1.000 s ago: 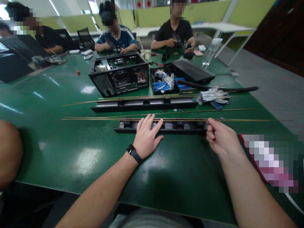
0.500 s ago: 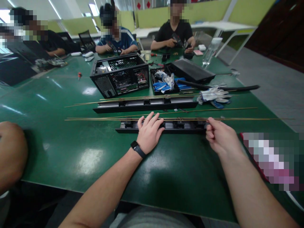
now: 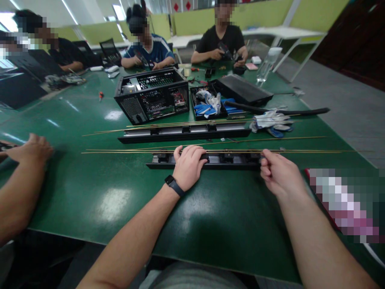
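Note:
A long black strip (image 3: 225,160) lies across the green table (image 3: 120,200) in front of me. My left hand (image 3: 188,165), with a black watch on the wrist, rests on the strip's middle with its fingers curled over the far edge. My right hand (image 3: 278,172) pinches the strip's right end, close to a thin brass rod (image 3: 120,151) that runs just behind the strip. Several more brass rods lie beyond, beside a second black strip (image 3: 183,132).
An open black computer case (image 3: 152,94), a box with blue-white gloves (image 3: 210,104), a flat black panel (image 3: 243,90) and loose gloves (image 3: 270,120) stand farther back. Another person's hand (image 3: 31,148) rests at the left. Three people sit across the table. A blurred item lies at the right.
My left fingers have curled from flat and spread into a grip over the strip. The person's hand at the left has come forward onto the table. My right hand has stayed put.

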`<action>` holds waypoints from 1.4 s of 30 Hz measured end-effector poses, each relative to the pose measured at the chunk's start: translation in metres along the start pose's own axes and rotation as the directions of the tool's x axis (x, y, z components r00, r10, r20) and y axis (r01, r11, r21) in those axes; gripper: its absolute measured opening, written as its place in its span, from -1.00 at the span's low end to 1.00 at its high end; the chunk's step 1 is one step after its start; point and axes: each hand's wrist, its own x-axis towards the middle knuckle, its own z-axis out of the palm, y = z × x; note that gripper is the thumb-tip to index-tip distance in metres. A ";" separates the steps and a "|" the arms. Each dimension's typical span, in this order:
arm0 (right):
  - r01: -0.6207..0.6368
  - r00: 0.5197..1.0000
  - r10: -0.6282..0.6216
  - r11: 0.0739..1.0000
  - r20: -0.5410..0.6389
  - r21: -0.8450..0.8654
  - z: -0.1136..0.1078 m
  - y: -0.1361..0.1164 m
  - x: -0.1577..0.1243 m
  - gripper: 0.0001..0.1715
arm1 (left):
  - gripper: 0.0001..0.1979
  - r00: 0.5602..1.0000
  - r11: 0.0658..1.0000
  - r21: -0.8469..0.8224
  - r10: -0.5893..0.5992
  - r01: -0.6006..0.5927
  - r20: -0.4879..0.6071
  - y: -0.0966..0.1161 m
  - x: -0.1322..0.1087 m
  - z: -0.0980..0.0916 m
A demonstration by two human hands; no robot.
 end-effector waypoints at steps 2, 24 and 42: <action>-0.008 1.000 0.008 1.000 -0.003 -0.008 0.001 -0.001 -0.001 -0.43 | -0.73 1.000 1.000 0.000 0.001 -0.001 0.007 -0.001 0.001 -0.002; -0.036 0.998 0.036 0.999 -0.045 0.002 0.008 -0.007 -0.010 -0.57 | -0.57 0.992 0.995 0.064 0.079 -0.073 -0.101 -0.010 -0.026 0.010; -0.052 0.997 0.052 0.999 -0.054 -0.003 0.011 -0.008 -0.013 -0.65 | -0.42 0.990 0.993 0.074 0.102 -0.095 -0.096 -0.008 -0.032 0.016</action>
